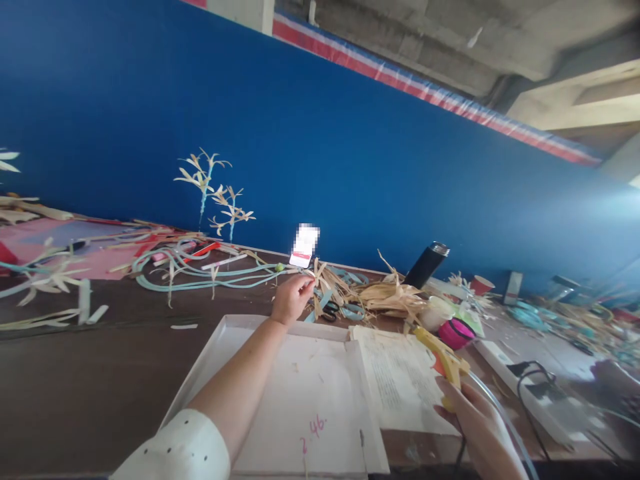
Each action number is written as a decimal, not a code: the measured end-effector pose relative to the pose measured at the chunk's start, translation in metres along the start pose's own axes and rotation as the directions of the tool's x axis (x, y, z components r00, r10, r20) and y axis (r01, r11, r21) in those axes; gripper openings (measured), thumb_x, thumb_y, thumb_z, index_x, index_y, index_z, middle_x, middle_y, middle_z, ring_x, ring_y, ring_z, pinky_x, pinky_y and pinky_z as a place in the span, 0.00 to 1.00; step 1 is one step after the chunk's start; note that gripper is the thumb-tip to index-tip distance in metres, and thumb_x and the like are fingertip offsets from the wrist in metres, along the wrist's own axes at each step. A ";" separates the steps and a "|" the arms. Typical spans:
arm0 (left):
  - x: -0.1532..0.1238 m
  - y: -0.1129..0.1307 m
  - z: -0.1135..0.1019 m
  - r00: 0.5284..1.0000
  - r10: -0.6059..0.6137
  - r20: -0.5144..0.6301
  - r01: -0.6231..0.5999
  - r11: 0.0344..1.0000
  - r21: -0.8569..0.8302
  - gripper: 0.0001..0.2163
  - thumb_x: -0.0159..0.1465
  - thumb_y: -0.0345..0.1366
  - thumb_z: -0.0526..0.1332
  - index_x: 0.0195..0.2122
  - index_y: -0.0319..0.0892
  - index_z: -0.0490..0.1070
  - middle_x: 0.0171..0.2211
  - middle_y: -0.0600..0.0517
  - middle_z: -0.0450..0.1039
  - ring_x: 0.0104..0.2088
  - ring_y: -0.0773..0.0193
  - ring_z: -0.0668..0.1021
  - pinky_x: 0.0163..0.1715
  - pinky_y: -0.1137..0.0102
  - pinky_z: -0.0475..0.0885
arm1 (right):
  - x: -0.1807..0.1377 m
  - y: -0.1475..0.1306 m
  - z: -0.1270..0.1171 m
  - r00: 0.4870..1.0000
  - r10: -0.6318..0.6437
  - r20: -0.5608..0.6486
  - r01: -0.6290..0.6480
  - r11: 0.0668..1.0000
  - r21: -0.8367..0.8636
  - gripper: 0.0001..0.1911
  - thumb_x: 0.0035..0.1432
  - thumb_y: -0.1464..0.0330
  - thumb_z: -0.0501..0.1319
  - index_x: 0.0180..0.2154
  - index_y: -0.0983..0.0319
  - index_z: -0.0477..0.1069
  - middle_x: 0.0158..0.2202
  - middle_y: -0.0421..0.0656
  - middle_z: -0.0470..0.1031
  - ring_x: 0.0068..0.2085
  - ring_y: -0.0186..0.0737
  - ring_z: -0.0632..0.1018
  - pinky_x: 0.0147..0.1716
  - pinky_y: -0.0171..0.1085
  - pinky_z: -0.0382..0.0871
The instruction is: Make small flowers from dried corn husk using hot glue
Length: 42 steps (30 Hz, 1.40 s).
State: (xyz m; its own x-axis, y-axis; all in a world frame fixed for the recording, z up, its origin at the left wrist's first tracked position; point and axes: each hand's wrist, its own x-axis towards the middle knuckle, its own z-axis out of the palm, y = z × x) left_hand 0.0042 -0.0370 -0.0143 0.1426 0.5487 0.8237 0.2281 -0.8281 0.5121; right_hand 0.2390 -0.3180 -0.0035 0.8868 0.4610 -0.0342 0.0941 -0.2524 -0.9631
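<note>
In the head view, our left hand [293,300] was stretched forward above the far edge of a white shallow tray [200,363]. Its grip was drawn nearly together, with thumb and forefinger at some pale husk strips [320,269]; whether it pinched one of them, we could not tell. Our right hand [473,413] had its grip closed around the handle of a yellow glue gun [443,350], which was above the right edge of a printed sheet [400,380]. This sheet lay just beside the tray, on which we could read "2.46." in a reddish writing.

Beyond the left hand, a lit phone [305,245] was leaning, its screen too blurred for reading. To the right of the strips we saw dark-handled scissors [330,309], a bundle of dry husks [393,297], and a black bottle [423,267], which was tilted. A magenta container [456,333] was near the glue gun, and a white power strip [523,383] lay farther right.

On the left part of the brown surface [125,373] there were pale-blue cords [150,285], and two husk-leaved stems [204,180] stood before the blue wall [350,153]. At the right edge, another person's hand [615,379] was partly visible.
</note>
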 end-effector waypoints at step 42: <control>0.003 0.020 0.004 0.993 -0.057 0.101 0.085 0.951 -0.296 0.05 0.60 0.33 0.59 0.34 0.41 0.73 0.35 0.48 0.77 0.34 0.66 0.78 0.34 0.75 0.75 | -0.072 -0.088 0.107 0.927 -0.123 0.355 0.101 0.992 0.079 0.25 0.42 0.48 0.64 0.30 0.63 0.70 0.22 0.38 0.65 0.27 0.34 0.66 0.26 0.31 0.61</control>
State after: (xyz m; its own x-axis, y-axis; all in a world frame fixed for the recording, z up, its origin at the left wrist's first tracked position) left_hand 0.0135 -0.0518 -0.0027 0.2263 0.6037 0.7645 -0.0562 -0.7754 0.6289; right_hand 0.1187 -0.2383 0.0548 0.6492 0.7606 -0.0083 0.1475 -0.1366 -0.9796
